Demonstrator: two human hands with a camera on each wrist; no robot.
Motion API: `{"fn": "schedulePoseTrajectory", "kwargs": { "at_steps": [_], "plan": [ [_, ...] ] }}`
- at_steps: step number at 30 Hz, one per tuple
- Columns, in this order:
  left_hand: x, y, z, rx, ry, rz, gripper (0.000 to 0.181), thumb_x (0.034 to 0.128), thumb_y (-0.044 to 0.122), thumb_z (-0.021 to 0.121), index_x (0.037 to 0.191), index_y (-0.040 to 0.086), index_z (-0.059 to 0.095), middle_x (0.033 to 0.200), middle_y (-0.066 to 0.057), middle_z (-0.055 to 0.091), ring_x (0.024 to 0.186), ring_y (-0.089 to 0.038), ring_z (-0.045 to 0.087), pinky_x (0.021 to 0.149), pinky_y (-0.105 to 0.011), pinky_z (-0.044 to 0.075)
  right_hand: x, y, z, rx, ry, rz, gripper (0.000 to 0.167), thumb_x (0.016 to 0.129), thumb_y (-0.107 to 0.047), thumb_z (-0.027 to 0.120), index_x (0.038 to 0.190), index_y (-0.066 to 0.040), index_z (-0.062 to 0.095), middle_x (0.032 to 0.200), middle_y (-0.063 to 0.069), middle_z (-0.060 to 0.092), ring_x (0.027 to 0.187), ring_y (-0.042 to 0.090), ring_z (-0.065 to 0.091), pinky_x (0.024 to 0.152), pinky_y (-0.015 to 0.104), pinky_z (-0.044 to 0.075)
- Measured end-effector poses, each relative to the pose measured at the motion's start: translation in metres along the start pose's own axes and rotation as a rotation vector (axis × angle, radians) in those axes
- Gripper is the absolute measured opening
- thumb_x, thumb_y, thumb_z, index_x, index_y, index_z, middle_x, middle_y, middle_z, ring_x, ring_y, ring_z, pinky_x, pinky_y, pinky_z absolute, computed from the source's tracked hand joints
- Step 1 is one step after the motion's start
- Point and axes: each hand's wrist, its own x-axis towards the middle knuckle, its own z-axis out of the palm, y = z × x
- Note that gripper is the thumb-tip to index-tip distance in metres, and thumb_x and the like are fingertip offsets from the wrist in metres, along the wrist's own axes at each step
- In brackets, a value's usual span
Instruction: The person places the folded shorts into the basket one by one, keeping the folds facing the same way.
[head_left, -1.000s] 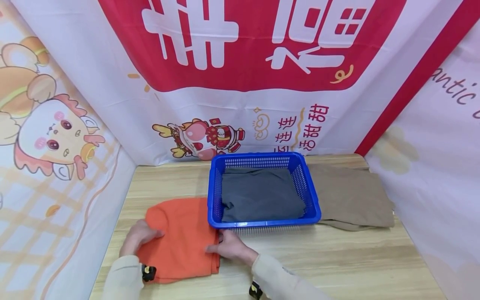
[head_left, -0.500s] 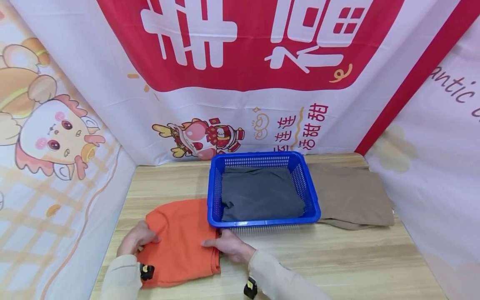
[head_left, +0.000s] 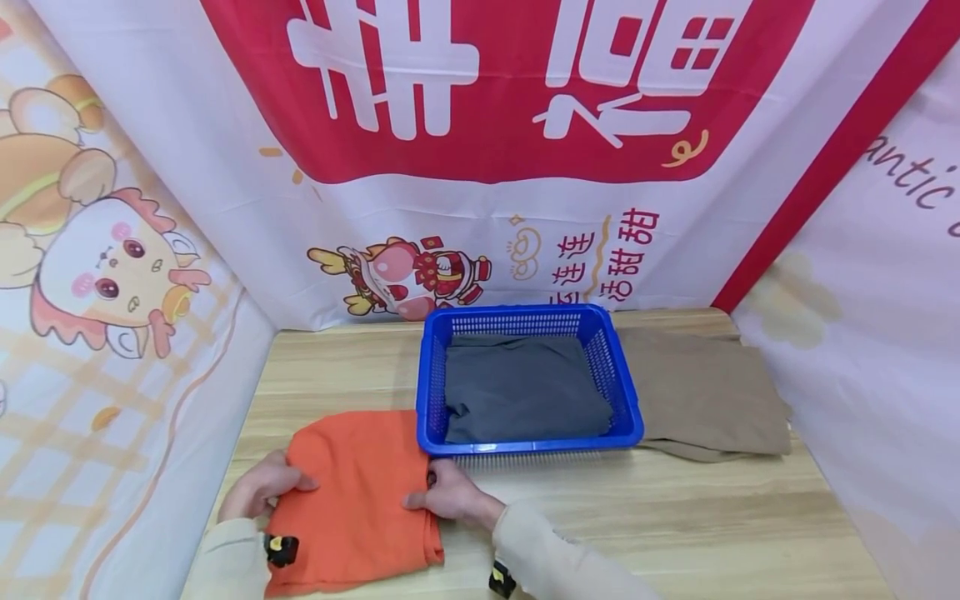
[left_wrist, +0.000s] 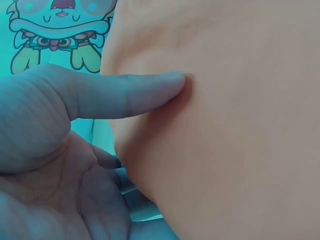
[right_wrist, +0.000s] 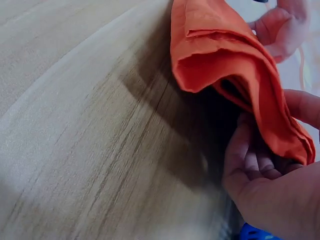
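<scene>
A folded orange garment (head_left: 360, 496) is held between both hands at the front left of the table. My left hand (head_left: 262, 485) grips its left edge; in the left wrist view the thumb (left_wrist: 130, 95) presses on top while the fingers go underneath, partly hidden. On the opposite edge, my right hand (head_left: 453, 493) pinches the layers, thumb above and fingers curled below. The right wrist view shows the layered edge of the garment (right_wrist: 265, 95) raised off the wood, with a shadow under it. Its upper right corner lies close to the blue basket (head_left: 525, 447).
Inside the basket lies a folded dark grey garment (head_left: 525, 387). A folded brown garment (head_left: 701, 392) is on the table (head_left: 675, 517) to the basket's right. Printed cloth hangings (head_left: 360, 208) enclose the back and both sides.
Over the last second the orange garment has shifted slightly toward the front, and my left hand has moved a little left and down with it. Basket and other garments stay put.
</scene>
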Motion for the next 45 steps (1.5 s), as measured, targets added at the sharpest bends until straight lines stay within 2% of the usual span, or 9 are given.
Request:
{"fn": "schedulePoseTrajectory", "kwargs": {
  "at_steps": [4, 8, 15, 21, 25, 28, 32, 39, 45],
  "plan": [
    [-0.002, 0.000, -0.005, -0.013, -0.019, -0.006, 0.069, 0.0916, 0.010, 0.068, 0.138, -0.019, 0.026, 0.131, -0.040, 0.042, 0.107, -0.048, 0.059, 0.079, -0.057, 0.056, -0.003, -0.007, 0.002, -0.130, -0.026, -0.096, 0.036, 0.082, -0.011, 0.083, 0.115, -0.005, 0.068, 0.100, -0.004, 0.069, 0.091, 0.007, 0.062, 0.083, 0.027, 0.053],
    [-0.004, -0.002, -0.012, -0.015, -0.021, -0.002, 0.067, 0.0919, 0.011, 0.067, 0.136, -0.019, 0.027, 0.130, -0.039, 0.040, 0.109, -0.048, 0.056, 0.081, -0.056, 0.056, -0.007, -0.013, 0.004, -0.210, -0.068, -0.163, 0.040, 0.084, -0.017, 0.084, 0.120, -0.009, 0.068, 0.103, -0.008, 0.069, 0.094, 0.003, 0.061, 0.086, 0.023, 0.051],
    [-0.004, -0.004, -0.017, -0.009, -0.017, -0.003, 0.064, 0.0893, 0.008, 0.068, 0.134, -0.017, 0.031, 0.127, -0.036, 0.043, 0.106, -0.045, 0.056, 0.077, -0.055, 0.057, -0.010, -0.021, 0.008, -0.238, -0.151, -0.243, 0.042, 0.087, -0.021, 0.083, 0.123, -0.011, 0.065, 0.106, -0.012, 0.067, 0.095, -0.001, 0.059, 0.088, 0.020, 0.049],
    [-0.008, -0.005, -0.021, -0.019, -0.015, 0.010, 0.064, 0.0880, 0.010, 0.072, 0.133, -0.017, 0.035, 0.127, -0.034, 0.046, 0.106, -0.042, 0.057, 0.077, -0.053, 0.057, -0.015, -0.028, 0.011, -0.330, -0.146, -0.369, 0.039, 0.088, -0.024, 0.081, 0.121, -0.010, 0.065, 0.108, -0.011, 0.066, 0.096, -0.003, 0.057, 0.087, 0.017, 0.048],
    [-0.013, -0.006, -0.026, -0.040, 0.001, 0.031, 0.055, 0.0868, 0.011, 0.073, 0.125, -0.015, 0.043, 0.118, -0.027, 0.053, 0.100, -0.035, 0.060, 0.075, -0.048, 0.058, -0.018, -0.035, 0.010, -0.379, -0.148, -0.435, 0.043, 0.091, -0.028, 0.079, 0.127, -0.011, 0.063, 0.117, -0.009, 0.066, 0.105, -0.003, 0.057, 0.092, 0.016, 0.047],
    [-0.016, -0.007, -0.031, -0.060, -0.017, 0.075, 0.051, 0.0862, 0.012, 0.074, 0.122, -0.012, 0.047, 0.112, -0.020, 0.057, 0.093, -0.029, 0.062, 0.072, -0.045, 0.058, -0.022, -0.040, 0.009, -0.377, -0.153, -0.449, 0.045, 0.092, -0.029, 0.077, 0.130, -0.012, 0.062, 0.120, -0.009, 0.066, 0.108, -0.003, 0.057, 0.093, 0.017, 0.047],
    [-0.017, -0.007, -0.038, -0.095, -0.078, 0.163, 0.048, 0.0889, 0.013, 0.074, 0.124, -0.011, 0.051, 0.106, -0.012, 0.063, 0.090, -0.024, 0.065, 0.073, -0.046, 0.059, -0.028, -0.048, 0.005, -0.343, -0.143, -0.433, 0.043, 0.091, -0.025, 0.078, 0.130, -0.012, 0.062, 0.118, -0.010, 0.066, 0.106, -0.003, 0.058, 0.092, 0.017, 0.048],
    [-0.022, 0.003, -0.039, -0.150, -0.057, 0.245, 0.045, 0.0920, 0.012, 0.073, 0.125, -0.010, 0.052, 0.105, -0.006, 0.068, 0.093, -0.021, 0.067, 0.079, -0.046, 0.059, -0.034, -0.061, -0.010, -0.223, -0.148, -0.375, 0.043, 0.093, -0.020, 0.076, 0.132, -0.011, 0.060, 0.119, -0.008, 0.065, 0.103, -0.001, 0.060, 0.090, 0.020, 0.051],
    [-0.026, 0.019, -0.036, -0.199, -0.072, 0.364, 0.045, 0.0949, 0.010, 0.070, 0.129, -0.011, 0.050, 0.107, -0.003, 0.070, 0.094, -0.017, 0.068, 0.081, -0.042, 0.059, -0.039, -0.067, -0.029, -0.191, -0.103, -0.386, 0.044, 0.093, -0.018, 0.076, 0.133, -0.009, 0.059, 0.119, -0.004, 0.067, 0.102, 0.002, 0.062, 0.089, 0.023, 0.052]
  ]
}}
